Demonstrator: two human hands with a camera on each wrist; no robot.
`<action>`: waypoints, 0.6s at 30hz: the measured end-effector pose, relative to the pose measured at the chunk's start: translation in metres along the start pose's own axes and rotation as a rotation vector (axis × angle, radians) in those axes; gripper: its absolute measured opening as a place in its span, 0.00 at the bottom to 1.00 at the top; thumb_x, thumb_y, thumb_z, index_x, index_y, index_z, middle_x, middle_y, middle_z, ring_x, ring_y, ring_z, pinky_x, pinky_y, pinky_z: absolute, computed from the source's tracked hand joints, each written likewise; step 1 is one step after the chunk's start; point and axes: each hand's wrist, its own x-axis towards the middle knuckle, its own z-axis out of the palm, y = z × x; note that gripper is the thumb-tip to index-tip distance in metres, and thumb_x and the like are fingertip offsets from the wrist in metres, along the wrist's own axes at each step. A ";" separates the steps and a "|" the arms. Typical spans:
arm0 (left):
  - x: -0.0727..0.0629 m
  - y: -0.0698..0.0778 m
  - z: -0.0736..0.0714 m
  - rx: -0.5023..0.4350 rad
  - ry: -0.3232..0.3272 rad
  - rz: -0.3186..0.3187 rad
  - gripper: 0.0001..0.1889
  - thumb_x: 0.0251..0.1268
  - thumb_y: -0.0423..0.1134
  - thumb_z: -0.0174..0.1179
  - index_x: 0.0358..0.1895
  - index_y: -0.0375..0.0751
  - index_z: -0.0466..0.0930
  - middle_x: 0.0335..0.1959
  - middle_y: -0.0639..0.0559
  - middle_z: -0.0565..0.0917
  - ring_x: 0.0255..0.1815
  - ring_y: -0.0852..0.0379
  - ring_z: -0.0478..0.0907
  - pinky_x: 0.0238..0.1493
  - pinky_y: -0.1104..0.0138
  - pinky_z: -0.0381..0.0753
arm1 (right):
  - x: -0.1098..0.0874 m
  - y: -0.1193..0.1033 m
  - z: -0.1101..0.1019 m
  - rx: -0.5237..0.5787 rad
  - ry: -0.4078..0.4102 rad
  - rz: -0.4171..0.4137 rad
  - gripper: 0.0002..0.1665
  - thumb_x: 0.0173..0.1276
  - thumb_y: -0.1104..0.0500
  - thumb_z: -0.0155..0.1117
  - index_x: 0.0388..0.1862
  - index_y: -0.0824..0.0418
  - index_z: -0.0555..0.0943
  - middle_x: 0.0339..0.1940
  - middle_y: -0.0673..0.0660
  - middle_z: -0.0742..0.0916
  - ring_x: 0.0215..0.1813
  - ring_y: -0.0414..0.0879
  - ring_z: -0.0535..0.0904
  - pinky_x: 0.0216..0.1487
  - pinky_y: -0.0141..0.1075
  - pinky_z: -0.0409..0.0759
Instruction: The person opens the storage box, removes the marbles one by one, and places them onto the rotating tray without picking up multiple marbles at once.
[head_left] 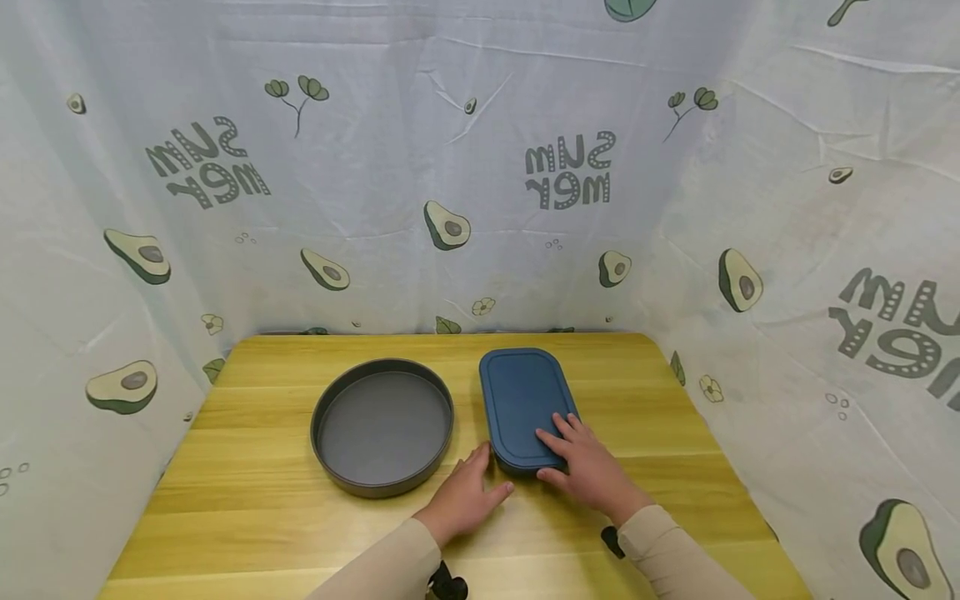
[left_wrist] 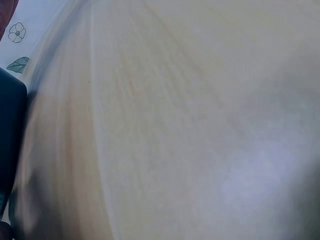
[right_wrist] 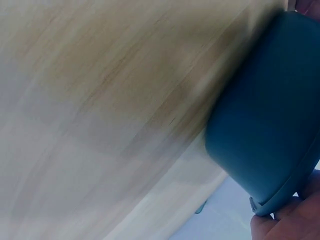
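A blue rectangular lidded food container (head_left: 521,396) lies lengthwise on the table, right of the middle. My right hand (head_left: 592,471) rests on its near right corner, with spread fingers on the lid and the thumb by the near edge. In the right wrist view, fingertips touch the rim of the lid (right_wrist: 287,192), above the smooth blue side wall. Beside the near left corner is my left hand (head_left: 467,498), thumb held apart and nothing held; whether its fingertips touch the container is unclear. The left wrist view catches only a strip of the container (left_wrist: 10,135).
To the left stands a round dark grey pan (head_left: 382,429) with a low rim. Both things are on a yellow wood-grain table (head_left: 247,467) with rounded far corners. A white curtain (head_left: 375,167) printed with avocados surrounds the table at the back and sides.
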 end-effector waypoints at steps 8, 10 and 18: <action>0.007 -0.004 0.007 -0.055 0.050 -0.004 0.44 0.78 0.59 0.58 0.85 0.38 0.54 0.85 0.40 0.61 0.86 0.41 0.58 0.85 0.40 0.50 | 0.001 -0.002 0.002 -0.022 0.010 -0.008 0.39 0.70 0.45 0.73 0.76 0.55 0.77 0.81 0.69 0.70 0.83 0.73 0.59 0.76 0.67 0.67; 0.008 -0.005 0.008 -0.054 0.063 -0.005 0.44 0.78 0.59 0.59 0.85 0.38 0.55 0.84 0.40 0.62 0.86 0.40 0.58 0.85 0.40 0.49 | 0.000 -0.003 0.002 -0.033 0.011 -0.010 0.38 0.70 0.45 0.73 0.76 0.55 0.77 0.81 0.69 0.71 0.83 0.73 0.59 0.75 0.66 0.68; 0.015 -0.008 0.012 -0.057 0.144 0.024 0.42 0.76 0.57 0.61 0.84 0.42 0.59 0.82 0.43 0.66 0.85 0.38 0.60 0.85 0.40 0.51 | -0.003 -0.003 0.002 -0.017 0.018 -0.015 0.37 0.71 0.47 0.73 0.76 0.56 0.77 0.81 0.69 0.71 0.83 0.73 0.59 0.75 0.67 0.68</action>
